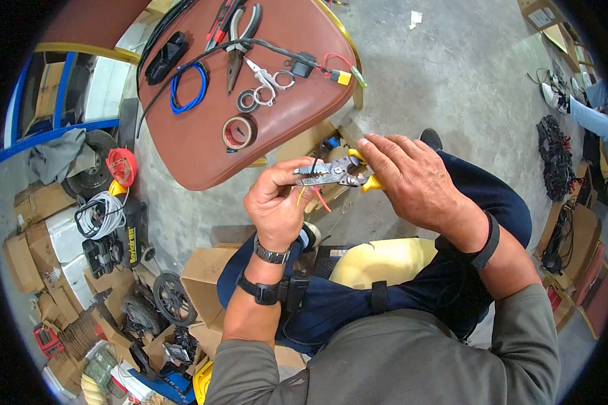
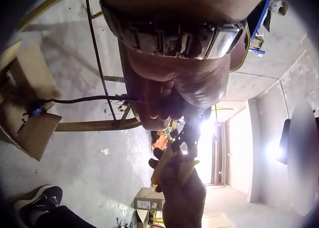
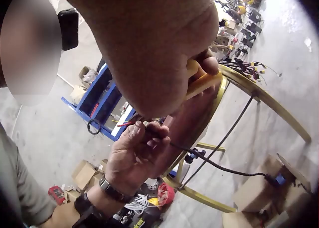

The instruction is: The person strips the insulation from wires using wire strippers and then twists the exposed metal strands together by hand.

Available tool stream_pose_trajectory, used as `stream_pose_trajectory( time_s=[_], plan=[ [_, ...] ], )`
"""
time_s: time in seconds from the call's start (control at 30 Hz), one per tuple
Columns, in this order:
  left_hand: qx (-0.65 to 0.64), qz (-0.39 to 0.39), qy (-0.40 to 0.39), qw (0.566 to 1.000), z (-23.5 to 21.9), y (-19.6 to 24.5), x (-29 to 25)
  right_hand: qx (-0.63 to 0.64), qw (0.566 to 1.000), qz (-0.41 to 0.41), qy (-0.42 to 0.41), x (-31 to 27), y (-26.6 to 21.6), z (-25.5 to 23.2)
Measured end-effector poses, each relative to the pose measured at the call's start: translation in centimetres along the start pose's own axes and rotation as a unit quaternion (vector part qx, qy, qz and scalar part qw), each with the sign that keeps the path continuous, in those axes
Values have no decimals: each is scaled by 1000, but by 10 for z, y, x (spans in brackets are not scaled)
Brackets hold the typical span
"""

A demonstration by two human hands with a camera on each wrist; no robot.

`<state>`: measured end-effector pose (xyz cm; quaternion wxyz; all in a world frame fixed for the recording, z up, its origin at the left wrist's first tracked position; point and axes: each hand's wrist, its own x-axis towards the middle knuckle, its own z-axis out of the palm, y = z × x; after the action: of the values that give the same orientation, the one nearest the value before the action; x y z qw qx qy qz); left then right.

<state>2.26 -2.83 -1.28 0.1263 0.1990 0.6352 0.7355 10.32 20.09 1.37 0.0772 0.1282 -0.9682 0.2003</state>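
Note:
In the head view my right hand grips the yellow handles of wire strippers over my lap. Their metal jaws point left and reach the fingers of my left hand, which pinches the end of a black cable. Thin red and yellow wires stick out beside the left fingertips. A black strand crosses the jaws. In the right wrist view the black cable runs from the left hand down to a blue-ended plug at a cardboard box. My fingers partly hide the cable end.
A brown chair seat ahead bears long-nose pliers, scissors, tape rolls, a blue cable loop and a cable with a yellow connector. Cardboard boxes and wheels lie at the left.

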Motion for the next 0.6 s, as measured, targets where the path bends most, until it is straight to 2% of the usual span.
stream_pose_trajectory(
  time_s=[0.3,0.5,0.6],
  plan=[
    [53,2,-8,999,-1,2,2,3,1000,-2,0,0,0,1],
    [18,2,4,1000,1,1,2,19,1000,-1,-11,2,0,-3],
    [50,-13,-1,999,0,5,2,7,1000,-3,-10,2,1,-3]
  ],
)
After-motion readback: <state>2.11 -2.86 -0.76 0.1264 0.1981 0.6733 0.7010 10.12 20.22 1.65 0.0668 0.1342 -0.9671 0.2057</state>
